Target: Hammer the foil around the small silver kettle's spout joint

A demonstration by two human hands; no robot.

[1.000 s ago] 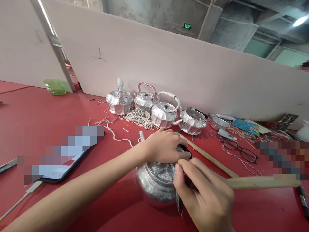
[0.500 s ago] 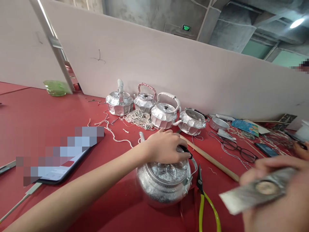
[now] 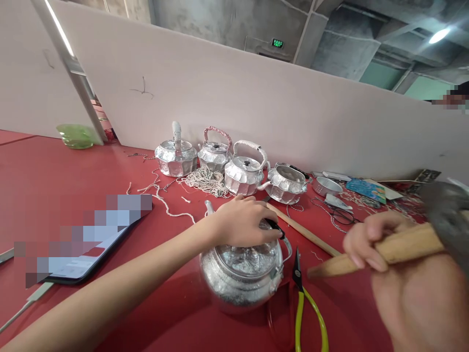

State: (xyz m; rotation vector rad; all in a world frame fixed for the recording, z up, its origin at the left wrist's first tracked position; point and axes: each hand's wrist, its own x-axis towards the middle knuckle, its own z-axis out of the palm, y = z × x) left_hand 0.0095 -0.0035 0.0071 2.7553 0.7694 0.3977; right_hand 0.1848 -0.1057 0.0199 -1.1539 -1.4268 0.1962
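Observation:
A silvery metal kettle (image 3: 240, 281) with a hammered-looking surface stands upright on the red table, its spout pointing away to the left. My left hand (image 3: 245, 222) lies over its top with the fingers closed around the black part of the kettle's handle (image 3: 276, 229). At the right, my right hand (image 3: 399, 259) is raised above the table and grips a hammer (image 3: 406, 244) by its wooden handle. The dark metal hammer head is blurred near the right edge. Pliers (image 3: 298, 274) with yellow handles lie just right of the kettle, their black tips pointing away from me.
Several silvery kettles (image 3: 244, 176) stand along the pale partition (image 3: 256, 93). A heap of cord (image 3: 205, 182) lies before them. A wooden stick (image 3: 300, 227) slants behind the pliers. On the left rests a phone (image 3: 98, 244) with a cable. Glasses (image 3: 342, 216) and a perforated metal cup (image 3: 327, 187) are at right.
My right hand has turned the hammer, so its wooden handle now shows, with the head off to the right. The left hand stays on the kettle. The whole view has shifted slightly.

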